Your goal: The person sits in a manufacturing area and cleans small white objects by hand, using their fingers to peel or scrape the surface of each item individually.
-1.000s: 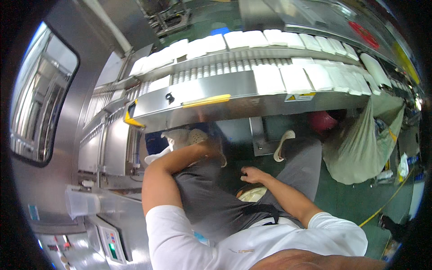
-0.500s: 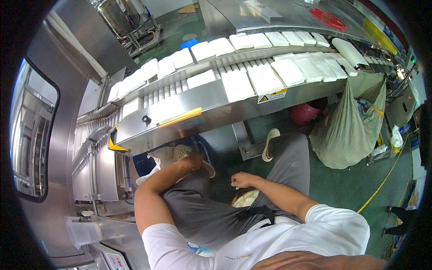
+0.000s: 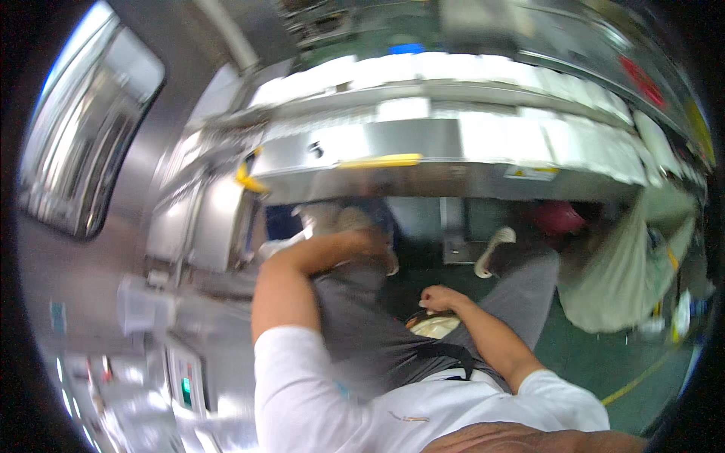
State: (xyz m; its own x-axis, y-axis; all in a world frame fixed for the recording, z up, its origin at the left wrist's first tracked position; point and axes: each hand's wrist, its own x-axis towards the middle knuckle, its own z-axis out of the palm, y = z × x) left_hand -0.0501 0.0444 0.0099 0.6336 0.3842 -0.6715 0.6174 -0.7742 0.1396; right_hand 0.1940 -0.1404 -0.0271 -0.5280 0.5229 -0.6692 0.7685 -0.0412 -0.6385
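Note:
My left hand (image 3: 366,243) hangs over my left leg, close to a pale shoe. Motion smears its fingers, and I cannot see whether they hold anything. Between my knees is my right hand (image 3: 442,299), its fingers curled closed; anything inside them is hidden or too small to name. Just below it shows a cream-coloured rounded thing (image 3: 434,326). Both hands are below the steel conveyor (image 3: 411,181) and apart from it. Folded white pads (image 3: 559,143) lie in rows along the conveyor, with a single white pad (image 3: 403,109) on the rollers.
A beige cloth sack (image 3: 623,279) hangs at the conveyor's right end, near a pink bucket (image 3: 557,217). Something dark blue (image 3: 283,223) sits under the conveyor's left part. At left stand a steel machine with a window, a translucent jug (image 3: 143,306) and a control panel (image 3: 186,381).
The view has swung left and blurred, so the conveyor now runs more level across it. Both hands keep about the same pose against my legs.

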